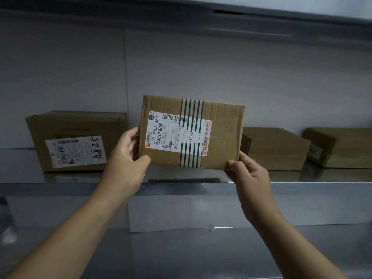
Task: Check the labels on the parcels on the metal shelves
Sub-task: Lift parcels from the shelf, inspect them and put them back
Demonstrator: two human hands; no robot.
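Head view: mid-check, gripping taped cardboard parcel [221,137] at frame centre above metal shelf [181,189], left hand [124,158] and right hand [249,174] curled round its lower corners; next, probably reading shipping label [171,135], then reshelving.

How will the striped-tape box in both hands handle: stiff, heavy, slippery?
Probably stiff: the striped-tape box keeps flat faces, though creased. Likely light: the left hand and right hand hold it just by its lower corners.

I see bare shelf [201,190] under the held parcel [191,133], hemmed by the labelled box [76,141] on the left and a flat box [275,150] on the right. Above both boxes the way in stands open.
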